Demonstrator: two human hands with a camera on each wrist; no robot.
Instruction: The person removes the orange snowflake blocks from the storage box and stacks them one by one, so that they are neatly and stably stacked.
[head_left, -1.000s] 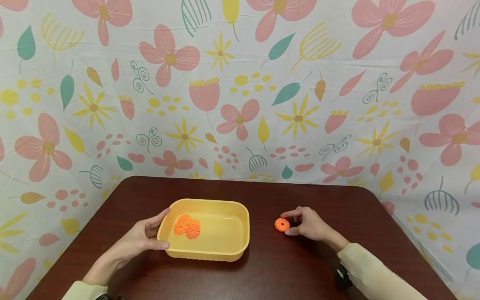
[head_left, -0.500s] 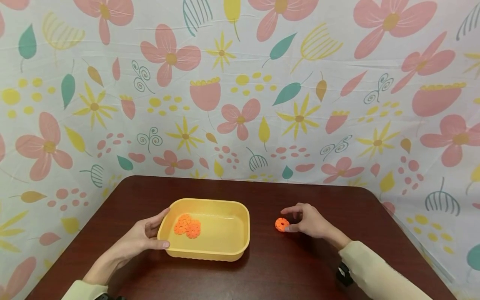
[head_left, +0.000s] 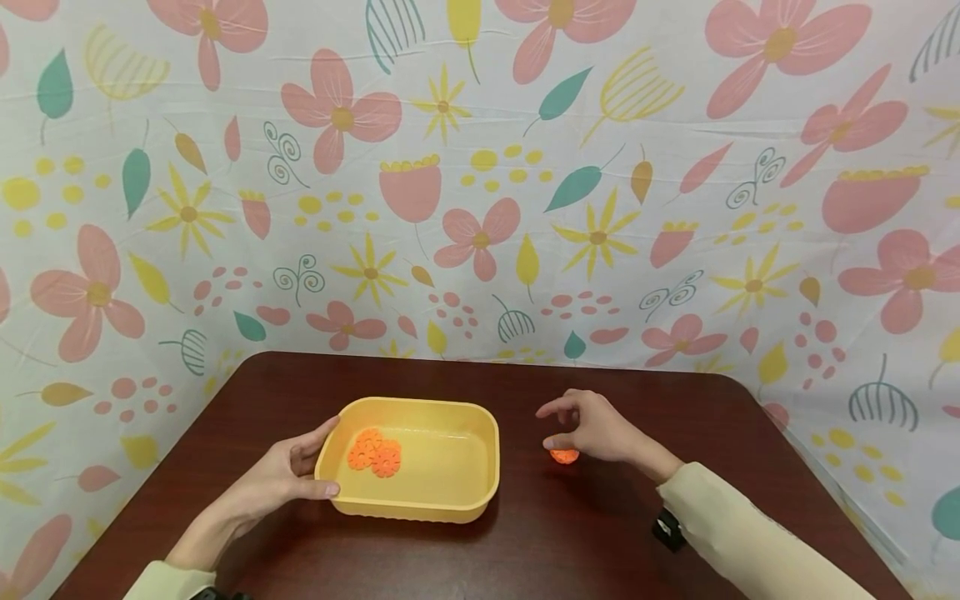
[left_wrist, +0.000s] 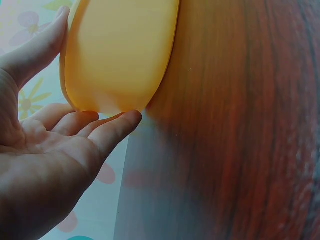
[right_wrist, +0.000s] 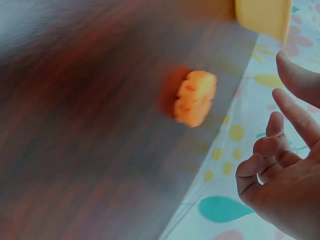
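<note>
Right hand, thumb at the orange stack 0.5 s ago, is now off it and nearer the tray, thumb and fingers spread, holding nothing. Stack rests on the table right of the tray, so I judge it released; 2 orange discs lie inside the tray, its left end gripped by the left hand.

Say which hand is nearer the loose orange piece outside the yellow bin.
Right. The right hand hovers over the orange piece without touching it; the left hand is farther off, gripping the left end of the yellow bin.
</note>
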